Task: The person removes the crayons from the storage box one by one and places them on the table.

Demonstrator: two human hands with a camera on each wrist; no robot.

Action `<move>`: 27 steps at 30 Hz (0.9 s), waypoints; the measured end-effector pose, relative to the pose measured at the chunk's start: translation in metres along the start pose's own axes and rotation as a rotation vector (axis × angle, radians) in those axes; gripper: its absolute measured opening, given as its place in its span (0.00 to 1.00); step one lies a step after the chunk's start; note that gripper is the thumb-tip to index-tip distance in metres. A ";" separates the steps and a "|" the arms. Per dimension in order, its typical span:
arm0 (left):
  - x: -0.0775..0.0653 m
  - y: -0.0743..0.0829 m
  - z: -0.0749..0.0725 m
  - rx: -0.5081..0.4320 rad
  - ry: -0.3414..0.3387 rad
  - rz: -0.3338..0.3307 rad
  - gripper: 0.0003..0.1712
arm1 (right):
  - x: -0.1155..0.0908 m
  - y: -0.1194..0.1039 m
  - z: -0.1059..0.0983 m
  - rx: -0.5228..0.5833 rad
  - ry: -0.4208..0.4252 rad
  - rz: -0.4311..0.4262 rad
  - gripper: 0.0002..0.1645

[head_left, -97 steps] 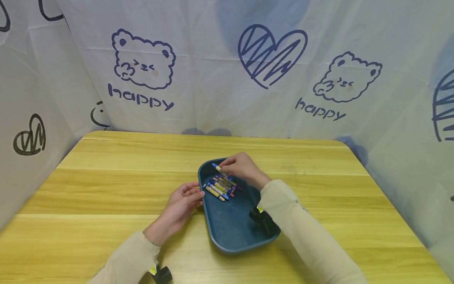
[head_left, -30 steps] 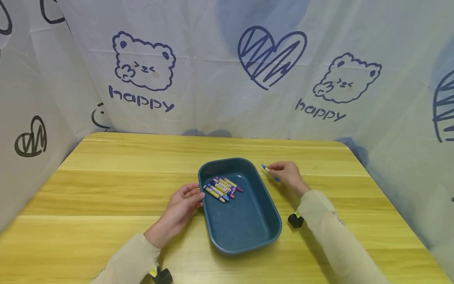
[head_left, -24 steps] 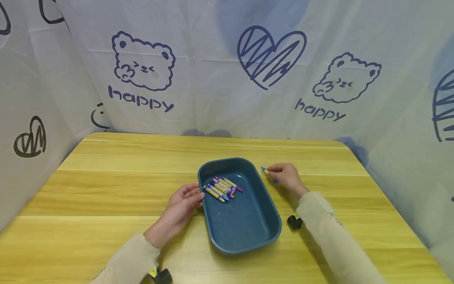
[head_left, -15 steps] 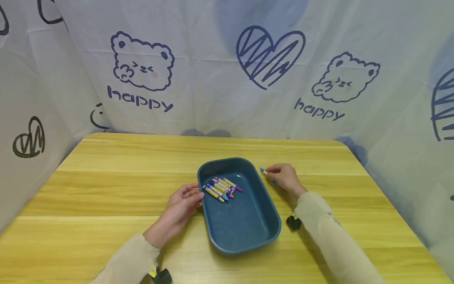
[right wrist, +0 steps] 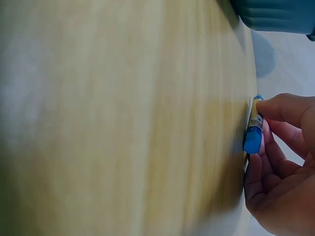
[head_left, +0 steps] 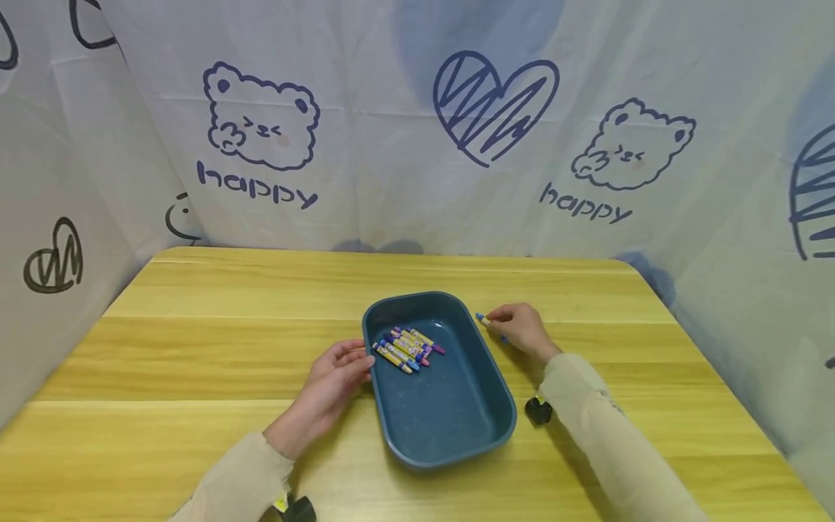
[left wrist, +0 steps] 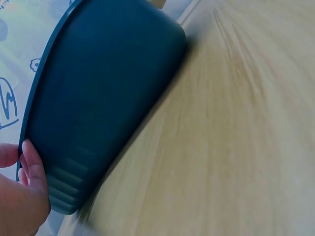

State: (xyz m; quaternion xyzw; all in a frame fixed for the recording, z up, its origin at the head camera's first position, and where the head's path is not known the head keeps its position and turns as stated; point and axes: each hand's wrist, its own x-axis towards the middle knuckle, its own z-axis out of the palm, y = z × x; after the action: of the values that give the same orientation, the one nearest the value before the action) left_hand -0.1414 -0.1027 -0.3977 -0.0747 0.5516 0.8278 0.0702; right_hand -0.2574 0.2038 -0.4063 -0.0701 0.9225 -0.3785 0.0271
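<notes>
Head view: holding a dark blue plastic tray (head_left: pixel 443 417) by its left rim with the left hand (head_left: pixel 335 377), with thumb and fingers on either side and closed down to the thickness of the wall. Pinching a blue crayon (head_left: pixel 483 320) in yellow wrapping with the right hand (head_left: pixel 524 331), just outside the tray's right rim, toward its far end. Seen inside the tray, by its left wall: a slanting cluster of wax crayons (head_left: pixel 403 351), mostly yellow-wrapped and lying side by side. Visible under the tray: a wood-grain tabletop (head_left: pixel 215 348); beyond it, a printed cloth (head_left: pixel 378 159).

Left wrist view: gripping the tray's rim between thumb and fingers, close against its ribbed outer wall.

Right wrist view: pressing thumb and fingers onto opposite sides of the blue crayon, near the tray's outer wall; cannot tell touching the tabletop from hovering just above.
</notes>
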 end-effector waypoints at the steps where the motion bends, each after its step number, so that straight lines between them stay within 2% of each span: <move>1: 0.000 0.000 0.000 0.000 0.000 0.001 0.22 | 0.000 0.000 0.000 -0.005 0.001 -0.004 0.13; 21: -0.001 -0.001 -0.001 -0.021 0.012 0.005 0.21 | -0.002 -0.001 -0.001 -0.011 -0.033 -0.009 0.14; 24: -0.001 0.000 0.000 -0.016 0.009 0.003 0.21 | -0.002 -0.001 -0.003 0.008 -0.038 -0.006 0.15; 27: 0.000 0.000 0.000 -0.015 0.010 -0.003 0.21 | -0.003 -0.005 -0.007 0.054 -0.006 -0.001 0.15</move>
State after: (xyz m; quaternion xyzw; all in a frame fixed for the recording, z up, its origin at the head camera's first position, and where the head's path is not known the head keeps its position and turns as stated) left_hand -0.1413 -0.1025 -0.3976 -0.0801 0.5454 0.8315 0.0680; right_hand -0.2550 0.2053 -0.3981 -0.0710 0.9119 -0.4030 0.0314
